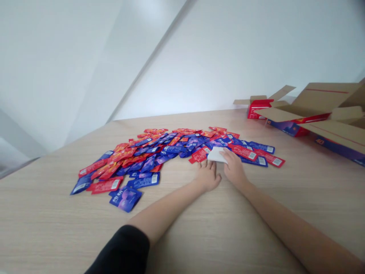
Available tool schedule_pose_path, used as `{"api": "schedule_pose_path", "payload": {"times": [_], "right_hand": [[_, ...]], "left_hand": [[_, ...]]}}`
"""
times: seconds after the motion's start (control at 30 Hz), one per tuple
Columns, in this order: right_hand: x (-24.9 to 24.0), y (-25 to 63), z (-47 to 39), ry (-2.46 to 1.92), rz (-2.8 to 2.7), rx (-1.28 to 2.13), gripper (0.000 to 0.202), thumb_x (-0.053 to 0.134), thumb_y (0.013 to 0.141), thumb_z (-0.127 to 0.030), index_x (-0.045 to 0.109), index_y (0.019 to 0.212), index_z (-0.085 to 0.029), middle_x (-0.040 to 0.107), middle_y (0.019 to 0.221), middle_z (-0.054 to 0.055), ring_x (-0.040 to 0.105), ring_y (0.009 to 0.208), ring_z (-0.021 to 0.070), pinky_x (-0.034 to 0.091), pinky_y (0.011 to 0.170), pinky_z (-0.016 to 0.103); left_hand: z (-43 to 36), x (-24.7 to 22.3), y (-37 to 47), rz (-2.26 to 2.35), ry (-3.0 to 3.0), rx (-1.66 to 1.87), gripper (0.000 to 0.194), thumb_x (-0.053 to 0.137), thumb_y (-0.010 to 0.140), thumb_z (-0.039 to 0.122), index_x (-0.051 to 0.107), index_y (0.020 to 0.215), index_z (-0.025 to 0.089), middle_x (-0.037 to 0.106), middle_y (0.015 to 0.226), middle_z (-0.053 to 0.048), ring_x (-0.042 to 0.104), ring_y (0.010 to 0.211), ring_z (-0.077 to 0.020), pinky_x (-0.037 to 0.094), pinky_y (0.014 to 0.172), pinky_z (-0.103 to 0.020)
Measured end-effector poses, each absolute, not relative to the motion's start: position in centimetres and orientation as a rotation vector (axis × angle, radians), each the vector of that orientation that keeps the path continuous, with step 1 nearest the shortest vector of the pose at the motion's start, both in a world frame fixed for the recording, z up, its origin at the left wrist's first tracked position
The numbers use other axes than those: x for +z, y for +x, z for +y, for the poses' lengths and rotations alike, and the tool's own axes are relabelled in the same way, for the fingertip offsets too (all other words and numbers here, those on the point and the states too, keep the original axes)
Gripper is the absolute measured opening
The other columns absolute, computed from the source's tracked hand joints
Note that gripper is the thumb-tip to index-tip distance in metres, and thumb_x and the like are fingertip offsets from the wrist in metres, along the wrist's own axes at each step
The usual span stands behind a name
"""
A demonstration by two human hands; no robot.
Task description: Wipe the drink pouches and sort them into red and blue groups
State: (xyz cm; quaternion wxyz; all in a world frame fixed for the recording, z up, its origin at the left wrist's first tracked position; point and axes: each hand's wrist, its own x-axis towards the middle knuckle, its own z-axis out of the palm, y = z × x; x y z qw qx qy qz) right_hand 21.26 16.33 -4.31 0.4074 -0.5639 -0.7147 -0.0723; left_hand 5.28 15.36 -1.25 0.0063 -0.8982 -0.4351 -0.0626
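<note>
A flat white piece (217, 155), like folded paper or cloth, is under the fingers of my right hand (234, 166), at the near edge of the packet pile. My right fingers grip its right side. Just below its left corner, my left hand (207, 177) rests with fingers stretched out and thumb apart, holding nothing. Red packets (202, 153) and blue packets (219, 142) lie right behind the white piece. A red packet (243, 151) and a blue packet (259, 161) lie just right of my right hand. The white piece hides whatever lies beneath it.
The heap of red and blue packets (148, 150) curves leftward across the wooden table (182, 236). A loose blue packet (126, 198) lies at its near left. Open cardboard boxes (288, 121) and a small red box (258, 108) stand at the right, flaps spread. A white wall (242, 57) rises behind.
</note>
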Motion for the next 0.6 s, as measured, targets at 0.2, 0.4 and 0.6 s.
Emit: {"api": "schedule_pose_path", "payload": {"times": [0.2,0.4,0.6], "right_hand": [[-5.6,23.6,8.1,-1.413,-2.259,-0.163,0.067,0.042,0.073,-0.003,0.058,0.136,-0.018,0.054,0.143,0.011,0.05,0.131,0.0254,0.041,0.107,0.05],[-5.9,24.7,6.7,-1.581,-2.319,-0.031,0.073,0.044,0.071,-0.005,0.056,0.14,-0.025,0.049,0.148,0.006,0.045,0.137,0.0272,0.038,0.111,0.053],[-8.8,25.8,7.3,-1.531,-2.299,-0.061,0.081,0.053,0.073,-0.013,0.043,0.147,-0.043,0.047,0.149,-0.002,0.052,0.13,0.0323,0.052,0.098,0.052]], "left_hand": [[18.3,2.0,1.9,-1.477,-2.747,-0.129,0.024,0.056,0.095,0.035,0.068,0.103,0.017,0.07,0.103,-0.007,0.066,0.097,-0.0214,0.051,0.092,-0.041],[25.8,8.4,-5.1,-1.723,-2.534,-0.247,0.034,0.06,0.095,0.036,0.058,0.124,0.018,0.059,0.125,-0.009,0.062,0.106,-0.0227,0.054,0.088,-0.042],[35.5,12.1,-11.0,-1.795,-2.422,-0.383,0.037,0.06,0.095,0.035,0.056,0.126,0.016,0.058,0.126,-0.01,0.062,0.106,-0.0229,0.054,0.088,-0.044]]}}
